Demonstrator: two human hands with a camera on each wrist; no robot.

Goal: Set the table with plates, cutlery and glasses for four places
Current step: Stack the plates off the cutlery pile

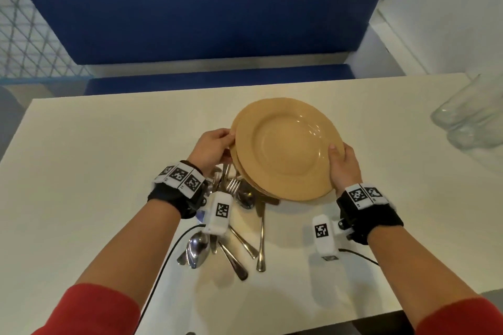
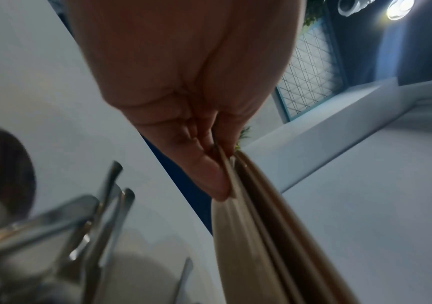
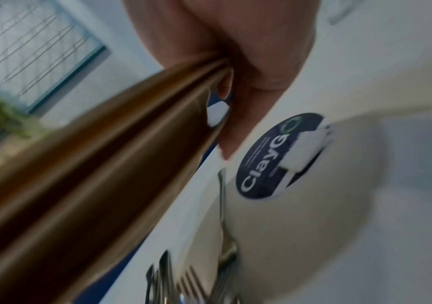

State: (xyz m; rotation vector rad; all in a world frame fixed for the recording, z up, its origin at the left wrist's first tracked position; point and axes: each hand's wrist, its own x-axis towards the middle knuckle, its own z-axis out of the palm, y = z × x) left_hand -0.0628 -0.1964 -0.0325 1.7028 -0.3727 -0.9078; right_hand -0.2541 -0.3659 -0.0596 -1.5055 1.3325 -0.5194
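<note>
A stack of tan plates [image 1: 285, 149] hangs tilted above the white table [image 1: 95, 158], held from both sides. My left hand [image 1: 215, 148] pinches the stack's left rim [image 2: 238, 205], thumb on top. My right hand [image 1: 343, 164] grips the right rim [image 3: 158, 127], thumb on the upper face. A heap of steel forks and spoons [image 1: 231, 226] lies on the table under the stack's near edge; it shows blurred in the left wrist view [image 2: 79, 222] and the right wrist view [image 3: 197, 277]. Clear glasses [image 1: 471, 122] stand at the table's right edge.
A blue bench [image 1: 204, 13] runs along the table's far side. A round dark sticker [image 3: 279, 156] is stuck to the tabletop below the plates. A white wall [image 1: 449, 8] borders the right side. Cables [image 1: 168, 253] trail from both wrist cameras.
</note>
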